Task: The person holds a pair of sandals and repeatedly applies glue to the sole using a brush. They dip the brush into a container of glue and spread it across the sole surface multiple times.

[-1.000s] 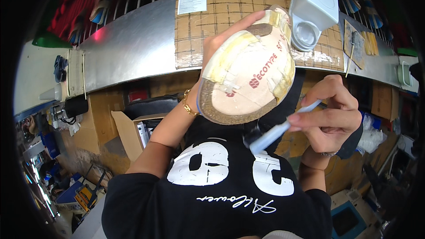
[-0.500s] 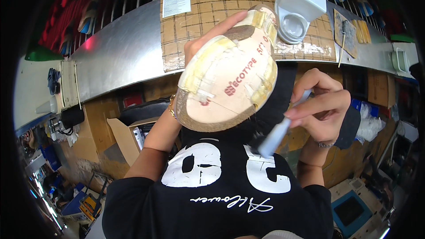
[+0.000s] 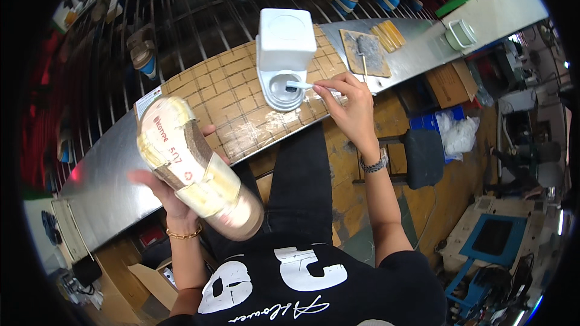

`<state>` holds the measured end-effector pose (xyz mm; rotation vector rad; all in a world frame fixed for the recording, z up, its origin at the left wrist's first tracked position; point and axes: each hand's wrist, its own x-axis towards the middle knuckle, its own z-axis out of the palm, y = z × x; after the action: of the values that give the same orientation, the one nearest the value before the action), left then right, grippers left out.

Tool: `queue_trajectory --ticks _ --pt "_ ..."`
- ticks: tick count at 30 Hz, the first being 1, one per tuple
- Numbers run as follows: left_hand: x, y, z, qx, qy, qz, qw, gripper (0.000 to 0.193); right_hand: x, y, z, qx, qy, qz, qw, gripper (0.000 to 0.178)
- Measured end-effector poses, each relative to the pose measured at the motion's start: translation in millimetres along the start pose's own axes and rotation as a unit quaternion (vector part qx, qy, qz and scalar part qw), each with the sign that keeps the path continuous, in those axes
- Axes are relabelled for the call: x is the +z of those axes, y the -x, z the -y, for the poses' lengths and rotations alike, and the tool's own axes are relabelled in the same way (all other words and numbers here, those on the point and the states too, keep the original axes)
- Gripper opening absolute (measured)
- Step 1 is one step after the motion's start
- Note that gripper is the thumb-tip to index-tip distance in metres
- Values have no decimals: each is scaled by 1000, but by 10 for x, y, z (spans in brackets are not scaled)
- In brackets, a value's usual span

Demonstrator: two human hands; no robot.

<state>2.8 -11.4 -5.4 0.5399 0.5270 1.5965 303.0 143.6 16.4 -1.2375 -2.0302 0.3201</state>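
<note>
My left hand (image 3: 169, 196) is wrapped round an unfinished shoe (image 3: 192, 160), held bottom up over the bench's near edge. Its pale insole faces me, with yellowish strips folded over the sides and a brown rim; the shoe is slightly blurred. Between thumb and fingers, my right hand (image 3: 349, 105) pinches a small brush (image 3: 300, 86) with a pale handle. The brush's dark head is inside the round cup at the front of a white plastic dispenser (image 3: 285, 39). Whatever liquid the cup holds is hard to make out.
Brown cardboard (image 3: 232, 96) covers part of the metal bench (image 3: 112, 190). Right of the dispenser lie a stained board (image 3: 368, 60) with another brush and yellow sticks (image 3: 389, 35). Shoes hang on a barred rack (image 3: 223, 12) beyond. A black stool (image 3: 422, 158) stands at the right.
The brush has gone from beside the shoe up into the dispenser's cup with my right hand. My left hand has lowered and turned the shoe leftward. The whole view has swung round.
</note>
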Motion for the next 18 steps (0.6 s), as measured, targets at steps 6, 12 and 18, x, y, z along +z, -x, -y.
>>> queue_trajectory --ticks 6,12,18 --pt "132 -199 -58 -115 147 101 977 118 51 -95 45 -97 87 -10 991 10" --pt "166 -158 -32 -44 53 -27 997 103 55 -10 4 27 -19 -1 999 19" --pt "110 -88 94 -79 20 -10 997 98 -48 -88 -52 191 -172 154 954 27"
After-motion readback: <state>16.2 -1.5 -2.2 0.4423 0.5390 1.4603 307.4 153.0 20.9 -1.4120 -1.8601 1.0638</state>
